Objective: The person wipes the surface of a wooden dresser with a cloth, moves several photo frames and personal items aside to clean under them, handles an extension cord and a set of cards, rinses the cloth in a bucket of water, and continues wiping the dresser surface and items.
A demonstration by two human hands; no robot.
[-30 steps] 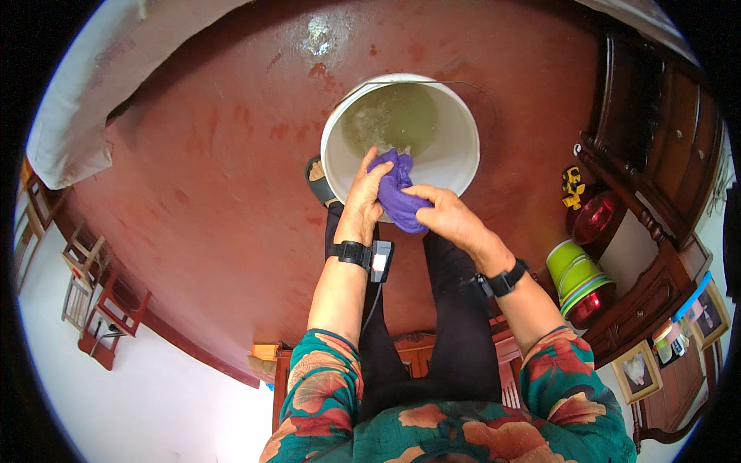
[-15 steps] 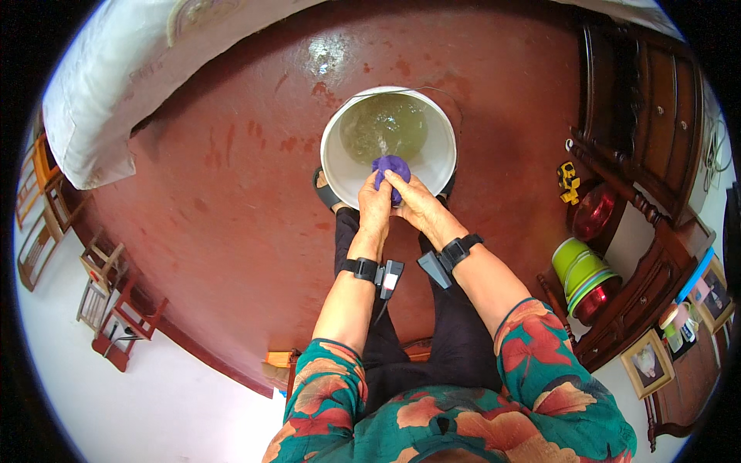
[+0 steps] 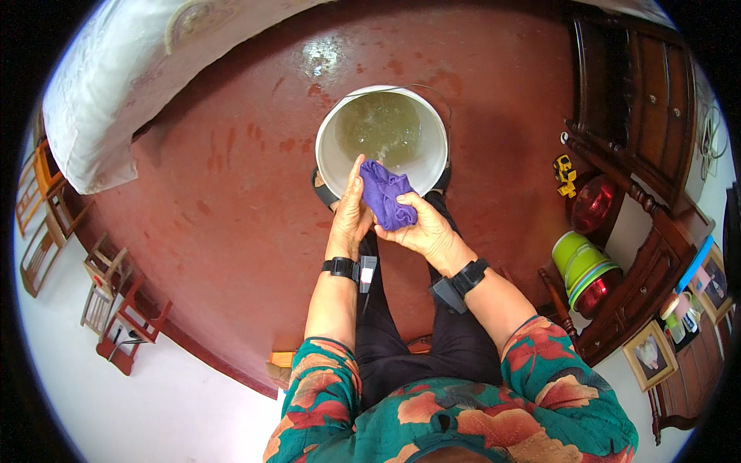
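A bunched purple cloth (image 3: 388, 195) hangs between my hands, over the near rim of a white bucket (image 3: 329, 151). My right hand (image 3: 427, 231) grips its lower right side, with the thumb pressed on top. Along the cloth's left side, my left hand (image 3: 351, 212) rests against it with straight fingers, palm turned inward. Cloudy, greenish water (image 3: 378, 127) fills the bottom of the bucket, its surface rippled just beyond the cloth. The undersides of the fingers beneath the cloth are hidden.
The bucket stands between my feet on a red floor (image 3: 231, 201) with wet marks. At the right are dark wooden furniture (image 3: 656, 108), a yellow toy vehicle (image 3: 565, 176) and stacked green basins (image 3: 580, 266). White draped fabric (image 3: 108, 116) lies upper left, small chairs (image 3: 104, 270) below it.
Both hands have drawn slightly back toward me with the cloth. The cloth has loosened into a wider bundle, and my left fingers have straightened from their grip on it.
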